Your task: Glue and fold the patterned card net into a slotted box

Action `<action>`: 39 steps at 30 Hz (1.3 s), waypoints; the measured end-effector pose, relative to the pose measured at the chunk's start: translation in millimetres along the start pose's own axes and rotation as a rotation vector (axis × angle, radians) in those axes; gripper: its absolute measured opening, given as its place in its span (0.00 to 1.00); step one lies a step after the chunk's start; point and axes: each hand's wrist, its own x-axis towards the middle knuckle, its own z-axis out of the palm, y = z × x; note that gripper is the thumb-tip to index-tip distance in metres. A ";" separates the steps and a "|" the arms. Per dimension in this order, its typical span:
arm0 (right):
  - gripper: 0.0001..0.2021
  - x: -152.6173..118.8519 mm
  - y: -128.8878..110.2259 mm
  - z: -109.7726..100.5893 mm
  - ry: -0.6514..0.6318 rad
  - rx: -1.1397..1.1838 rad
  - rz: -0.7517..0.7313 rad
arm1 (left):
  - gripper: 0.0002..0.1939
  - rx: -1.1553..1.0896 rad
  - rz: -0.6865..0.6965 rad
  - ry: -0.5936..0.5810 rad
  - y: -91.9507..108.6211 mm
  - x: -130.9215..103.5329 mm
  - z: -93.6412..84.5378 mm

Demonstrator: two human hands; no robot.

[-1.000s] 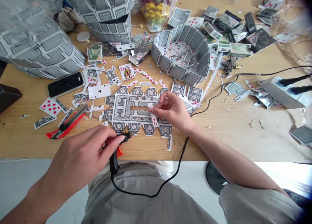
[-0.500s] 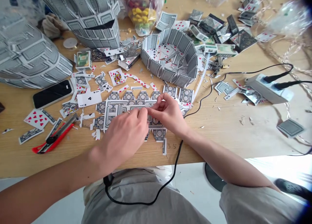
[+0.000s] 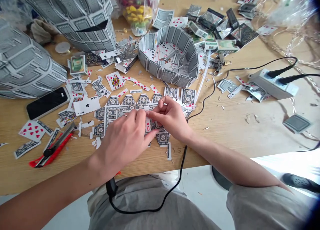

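Note:
My left hand (image 3: 127, 130) and my right hand (image 3: 173, 118) meet over a flat piece made of patterned playing cards (image 3: 110, 115). Between them is a small cut piece of playing card (image 3: 148, 126) with a red diamond and number, face up. My left fingers are bent down at its upper end, thumb pointing right; my right thumb and forefinger pinch at the same spot. The fingertips partly hide the piece. Cut card tabs (image 3: 162, 138) stick out along the flat piece's edges. A red utility knife (image 3: 52, 146) lies to the left.
Behind my hands stands a polygonal card-walled tray (image 3: 167, 73) holding loose cards. Large card-woven bags (image 3: 27, 63) rise at the left, near a phone (image 3: 47, 103). A black cable (image 3: 183, 163) runs past my right wrist toward a power strip (image 3: 272, 83). Card boxes (image 3: 227, 45) lie behind.
The view has shifted slightly, so most things on the table sit further left. My left thumb has moved out toward the right, and the red-marked card piece now shows between my hands.

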 end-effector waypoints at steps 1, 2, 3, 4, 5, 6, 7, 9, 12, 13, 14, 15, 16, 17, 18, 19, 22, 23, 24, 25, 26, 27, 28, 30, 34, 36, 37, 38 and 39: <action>0.32 0.5 0.2 -0.2 -0.002 0.012 0.007 | 0.13 0.028 0.015 0.007 0.9 0.5 1.1; 0.32 1.1 0.4 -0.5 -0.002 0.022 0.016 | 0.09 0.052 0.038 0.019 1.2 1.1 1.8; 0.32 1.5 0.5 -0.9 -0.003 0.028 0.026 | 0.06 0.072 0.063 0.034 1.2 1.7 2.2; 0.33 1.9 0.7 -1.3 -0.004 0.028 0.037 | 0.05 0.087 0.082 0.048 0.9 2.3 2.3; 0.33 2.2 0.7 -1.8 -0.007 0.024 0.048 | 0.06 0.094 0.092 0.056 0.3 2.7 2.2; 0.33 2.2 0.6 -2.2 -0.011 0.017 0.057 | 0.06 0.091 0.096 0.060 -0.4 2.9 1.9; 0.33 2.0 0.3 -2.4 -0.016 0.009 0.069 | 0.07 0.078 0.100 0.060 -1.4 2.9 1.5; 0.34 1.2 -1.2 -2.3 -0.030 0.011 0.091 | 0.07 0.031 0.105 0.056 -4.7 2.3 0.5; 0.33 0.2 -5.3 -2.0 -0.048 0.042 0.109 | 0.08 -0.099 0.077 0.043 -15.8 1.8 -2.7; 0.32 0.4 -6.8 -2.5 -0.048 0.043 0.102 | 0.08 -0.157 0.037 0.034 -21.8 2.5 -4.3; 0.31 1.1 -8.1 -3.6 -0.042 0.033 0.085 | 0.07 -0.219 -0.015 0.026 -29.0 3.9 -6.0; 0.30 2.2 -9.2 -5.3 -0.029 0.006 0.060 | 0.08 -0.281 -0.075 0.008 -37.2 5.9 -7.5; 0.29 3.7 -10.1 -7.6 -0.014 -0.037 0.024 | 0.09 -0.342 -0.134 -0.027 -46.2 8.5 -8.9; 0.26 5.5 -10.8 -10.4 0.002 -0.099 -0.025 | 0.11 -0.394 -0.179 -0.060 -55.5 11.5 -9.7; 0.23 7.2 -11.3 -13.3 0.016 -0.181 -0.086 | 0.13 -0.435 -0.213 -0.107 -64.9 14.5 -9.9; 0.18 8.9 -11.6 -16.2 0.024 -0.283 -0.156 | 0.15 -0.459 -0.236 -0.140 -73.9 17.4 -9.4; 0.05 12.2 -12.4 -21.8 -0.002 -0.676 -0.353 | 0.16 -0.453 -0.310 -0.211 -95.1 23.8 -4.3; 0.04 12.8 -12.5 -22.4 -0.032 -0.811 -0.408 | 0.16 -0.436 -0.331 -0.216 -99.5 25.3 -2.0; 0.06 13.4 -12.2 -22.5 -0.073 -0.933 -0.457 | 0.15 -0.422 -0.344 -0.211 -102.5 26.6 0.1; 0.09 14.0 -11.6 -22.2 -0.120 -1.037 -0.504 | 0.15 -0.415 -0.349 -0.198 -104.3 27.8 1.8; 0.11 14.6 -10.5 -21.8 -0.168 -1.119 -0.547 | 0.15 -0.420 -0.351 -0.184 -104.9 29.2 3.1; 0.13 15.4 -9.0 -21.5 -0.212 -1.179 -0.586 | 0.15 -0.443 -0.350 -0.173 -104.8 30.8 4.0; 0.14 16.2 -7.1 -21.3 -0.248 -1.221 -0.618 | 0.16 -0.488 -0.349 -0.170 -104.3 32.5 4.5; 0.15 17.5 -2.6 -21.9 -0.278 -1.256 -0.666 | 0.16 -0.616 -0.349 -0.174 -102.9 36.2 5.5; 0.15 18.4 5.2 -26.1 -0.257 -1.236 -0.739 | 0.13 -0.794 -0.334 -0.216 -104.5 42.5 12.5; 0.14 18.4 7.4 -28.5 -0.255 -1.229 -0.768 | 0.11 -0.828 -0.332 -0.258 -106.7 45.6 18.7; 0.14 18.5 8.1 -29.6 -0.258 -1.232 -0.783 | 0.10 -0.826 -0.335 -0.274 -107.4 47.4 21.8; 0.14 18.7 8.7 -30.5 -0.259 -1.238 -0.797 | 0.10 -0.806 -0.341 -0.284 -107.5 49.5 24.6; 0.14 18.9 9.0 -31.3 -0.260 -1.246 -0.809 | 0.10 -0.769 -0.348 -0.293 -106.8 51.8 27.0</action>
